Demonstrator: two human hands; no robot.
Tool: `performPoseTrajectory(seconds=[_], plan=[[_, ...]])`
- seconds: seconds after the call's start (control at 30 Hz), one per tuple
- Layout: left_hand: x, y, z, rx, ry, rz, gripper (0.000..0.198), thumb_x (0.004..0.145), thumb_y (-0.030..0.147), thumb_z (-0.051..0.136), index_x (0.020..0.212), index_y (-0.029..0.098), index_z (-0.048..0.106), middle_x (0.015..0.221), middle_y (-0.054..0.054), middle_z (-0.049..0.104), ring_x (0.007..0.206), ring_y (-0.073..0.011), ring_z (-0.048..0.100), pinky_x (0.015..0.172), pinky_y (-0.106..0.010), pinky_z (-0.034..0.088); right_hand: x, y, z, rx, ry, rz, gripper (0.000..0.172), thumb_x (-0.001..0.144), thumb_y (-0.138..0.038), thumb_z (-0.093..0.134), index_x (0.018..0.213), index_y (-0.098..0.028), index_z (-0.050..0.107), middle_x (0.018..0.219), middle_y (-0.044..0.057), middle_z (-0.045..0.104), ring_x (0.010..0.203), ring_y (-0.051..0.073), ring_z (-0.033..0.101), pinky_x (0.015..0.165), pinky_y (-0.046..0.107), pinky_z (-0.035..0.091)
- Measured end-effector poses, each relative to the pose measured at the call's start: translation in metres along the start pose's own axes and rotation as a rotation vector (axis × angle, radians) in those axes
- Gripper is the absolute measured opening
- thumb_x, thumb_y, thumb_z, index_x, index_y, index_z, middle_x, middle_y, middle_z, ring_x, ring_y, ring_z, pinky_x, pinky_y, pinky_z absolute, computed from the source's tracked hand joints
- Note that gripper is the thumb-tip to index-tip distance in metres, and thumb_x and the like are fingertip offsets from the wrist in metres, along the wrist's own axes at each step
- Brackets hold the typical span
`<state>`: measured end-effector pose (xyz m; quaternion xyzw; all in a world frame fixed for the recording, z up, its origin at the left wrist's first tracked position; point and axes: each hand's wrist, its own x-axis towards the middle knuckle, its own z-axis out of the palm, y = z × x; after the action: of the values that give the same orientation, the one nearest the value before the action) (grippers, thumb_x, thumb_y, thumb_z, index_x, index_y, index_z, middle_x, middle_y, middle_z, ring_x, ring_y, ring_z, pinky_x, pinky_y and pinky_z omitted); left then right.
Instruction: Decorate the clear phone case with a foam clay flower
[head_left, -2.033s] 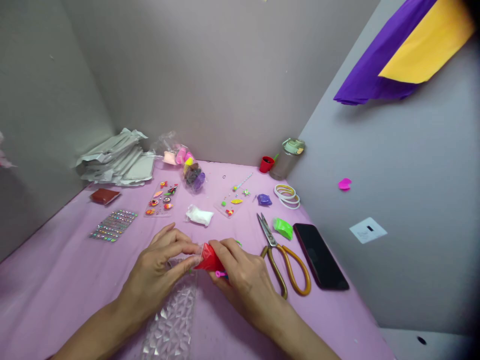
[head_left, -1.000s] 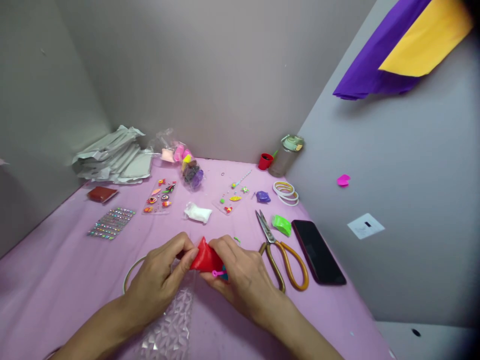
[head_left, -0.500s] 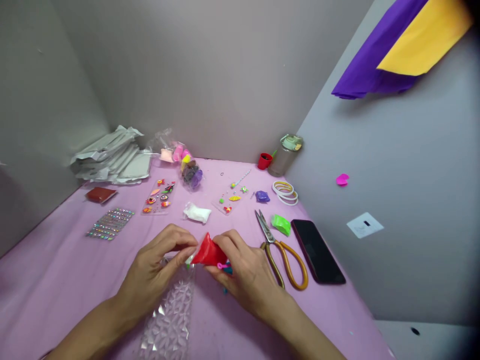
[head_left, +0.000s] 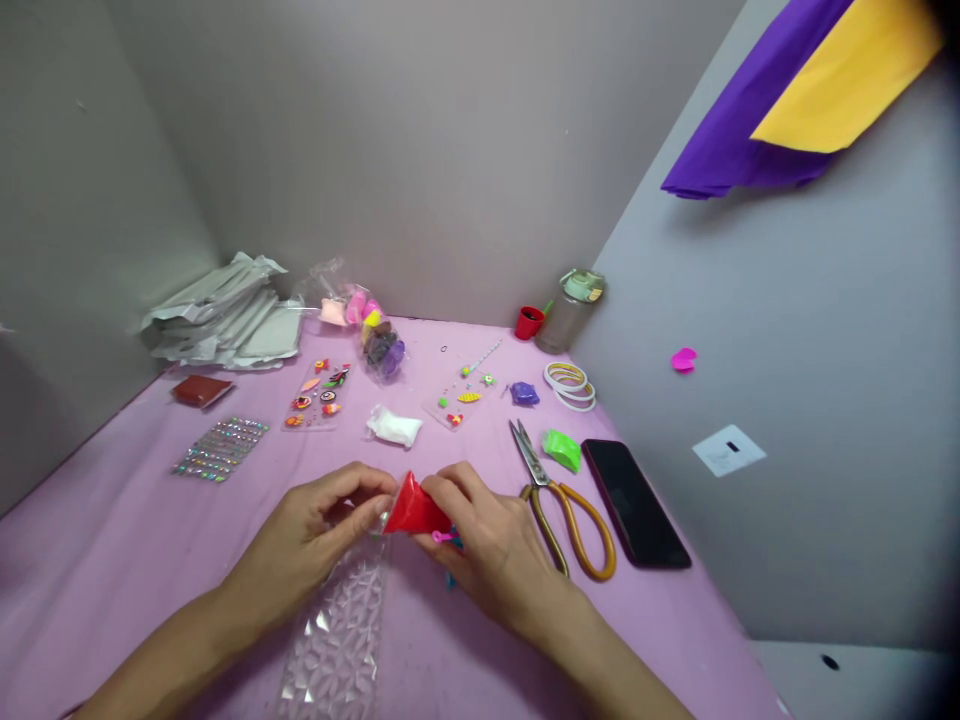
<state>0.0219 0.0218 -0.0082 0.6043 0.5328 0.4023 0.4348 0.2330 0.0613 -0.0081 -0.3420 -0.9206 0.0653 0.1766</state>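
A small red packet (head_left: 416, 506) is gripped between the thumb and fingers of my right hand (head_left: 487, 530). My left hand (head_left: 322, 525) pinches the clear wrapper edge at the packet's left side, its thumb and index finger pressed together. A small pink piece with a ring end (head_left: 442, 537) and something blue show under my right fingers; how they are held is partly hidden. Below my left hand lies a clear textured sheet (head_left: 337, 640). Scissors with orange handles (head_left: 577, 530) rest just right of my right hand.
A white packet (head_left: 395, 427), a green packet (head_left: 562, 450) and a purple packet (head_left: 524, 393) lie beyond my hands. A black phone (head_left: 636, 503) is at the right, sticker sheets (head_left: 319, 397) and gem strips (head_left: 222, 448) at the left. A bottle (head_left: 570, 312) stands by the back wall.
The red packet has tilted and shifted slightly left and down. My left hand has dropped a little, still pinching at the packet's edge.
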Motion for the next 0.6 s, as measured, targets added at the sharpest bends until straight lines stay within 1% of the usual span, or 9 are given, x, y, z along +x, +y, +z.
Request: performPoseTrajectory(seconds=[0.13, 0.27, 0.3, 0.37, 0.43, 0.47, 0.53, 0.57, 0.6], plan=[[0.000, 0.001, -0.001, 0.022, -0.026, -0.044, 0.017, 0.093, 0.036, 0.057, 0.096, 0.027, 0.071, 0.092, 0.001, 0.072, 0.085, -0.0183, 0.065, 0.072, -0.024, 0.049, 0.002, 0.000, -0.001, -0.060, -0.037, 0.003, 0.031, 0.089, -0.026, 0.070, 0.116, -0.020, 0.055, 0.109, 0.006, 0.068, 0.073, 0.021, 0.070, 0.054, 0.027, 0.048], [0.000, -0.003, -0.001, -0.030, -0.009, -0.095, 0.016, 0.089, 0.033, 0.060, 0.079, 0.024, 0.068, 0.075, 0.004, 0.065, 0.072, -0.0150, 0.059, 0.066, -0.022, 0.045, 0.003, 0.000, -0.001, -0.061, -0.047, 0.002, 0.035, 0.089, -0.026, 0.071, 0.118, -0.021, 0.054, 0.113, 0.007, 0.066, 0.070, 0.021, 0.070, 0.052, 0.028, 0.048], [0.000, -0.004, -0.001, -0.043, -0.002, -0.108, 0.016, 0.089, 0.033, 0.061, 0.076, 0.023, 0.067, 0.072, 0.004, 0.063, 0.069, -0.0141, 0.057, 0.064, -0.021, 0.043, 0.003, 0.000, -0.001, -0.051, -0.039, 0.006, 0.037, 0.089, -0.026, 0.072, 0.121, -0.022, 0.053, 0.117, 0.008, 0.064, 0.071, 0.020, 0.070, 0.052, 0.028, 0.048], [0.000, -0.004, 0.000, -0.068, 0.012, -0.123, 0.017, 0.088, 0.033, 0.061, 0.074, 0.023, 0.064, 0.068, 0.005, 0.059, 0.064, -0.0129, 0.054, 0.061, -0.021, 0.041, 0.002, -0.002, 0.000, -0.011, -0.001, 0.019, 0.049, 0.088, -0.028, 0.074, 0.129, -0.024, 0.048, 0.124, 0.010, 0.060, 0.075, 0.021, 0.070, 0.052, 0.028, 0.049], [0.000, -0.003, 0.003, -0.090, 0.027, -0.131, 0.019, 0.087, 0.035, 0.060, 0.073, 0.022, 0.062, 0.067, 0.005, 0.056, 0.063, -0.0126, 0.052, 0.060, -0.021, 0.040, 0.000, -0.004, 0.000, 0.072, 0.066, 0.036, 0.057, 0.085, -0.038, 0.077, 0.131, -0.023, 0.046, 0.124, 0.012, 0.057, 0.082, 0.023, 0.068, 0.055, 0.029, 0.050], [0.000, -0.002, 0.005, -0.097, 0.034, -0.135, 0.019, 0.087, 0.036, 0.060, 0.074, 0.022, 0.062, 0.068, 0.005, 0.056, 0.064, -0.0128, 0.052, 0.061, -0.021, 0.040, -0.001, -0.006, 0.000, 0.130, 0.101, 0.046, 0.054, 0.084, -0.043, 0.076, 0.126, -0.022, 0.049, 0.119, 0.011, 0.057, 0.084, 0.023, 0.067, 0.057, 0.029, 0.050], [0.000, 0.000, 0.011, -0.107, 0.047, -0.141, 0.021, 0.086, 0.038, 0.061, 0.075, 0.021, 0.064, 0.069, 0.004, 0.058, 0.066, -0.0137, 0.053, 0.063, -0.023, 0.041, -0.002, -0.008, 0.001, 0.260, 0.160, 0.073, 0.036, 0.087, -0.047, 0.071, 0.104, -0.020, 0.055, 0.102, 0.007, 0.059, 0.079, 0.020, 0.063, 0.060, 0.028, 0.048], [-0.001, 0.001, 0.014, -0.111, 0.053, -0.145, 0.022, 0.086, 0.039, 0.062, 0.077, 0.020, 0.066, 0.070, 0.003, 0.059, 0.067, -0.0142, 0.054, 0.064, -0.023, 0.041, -0.002, -0.009, 0.002, 0.317, 0.190, 0.094, 0.027, 0.091, -0.044, 0.068, 0.093, -0.021, 0.054, 0.092, 0.004, 0.058, 0.075, 0.018, 0.060, 0.060, 0.027, 0.046], [-0.001, 0.002, 0.017, -0.114, 0.060, -0.146, 0.022, 0.085, 0.040, 0.062, 0.077, 0.020, 0.067, 0.070, 0.002, 0.061, 0.068, -0.0147, 0.055, 0.064, -0.024, 0.042, -0.002, -0.009, 0.002, 0.357, 0.228, 0.117, 0.024, 0.094, -0.038, 0.065, 0.084, -0.021, 0.052, 0.085, 0.001, 0.055, 0.070, 0.016, 0.057, 0.059, 0.026, 0.044]])
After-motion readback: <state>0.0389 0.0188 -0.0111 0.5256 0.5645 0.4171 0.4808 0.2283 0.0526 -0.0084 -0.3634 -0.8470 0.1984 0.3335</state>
